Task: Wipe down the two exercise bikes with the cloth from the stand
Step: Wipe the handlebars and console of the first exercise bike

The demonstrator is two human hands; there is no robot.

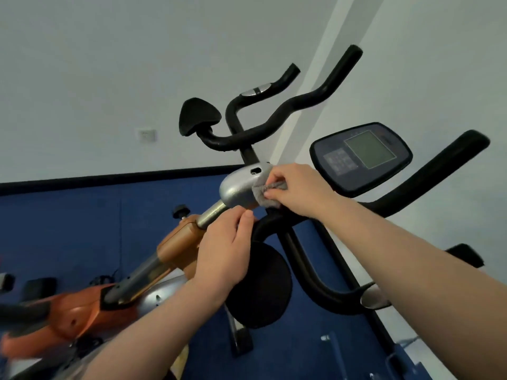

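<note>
Your right hand (299,187) pinches the cloth (267,194) against the silver cap's (241,187) right end, while your left hand (225,250) grips the post (211,213) running down-left.

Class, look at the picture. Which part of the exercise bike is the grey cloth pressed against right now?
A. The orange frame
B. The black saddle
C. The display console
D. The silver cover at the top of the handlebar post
D. The right hand holds the grey cloth against the silver cover, while the left hand holds the metal post just below it.
</note>
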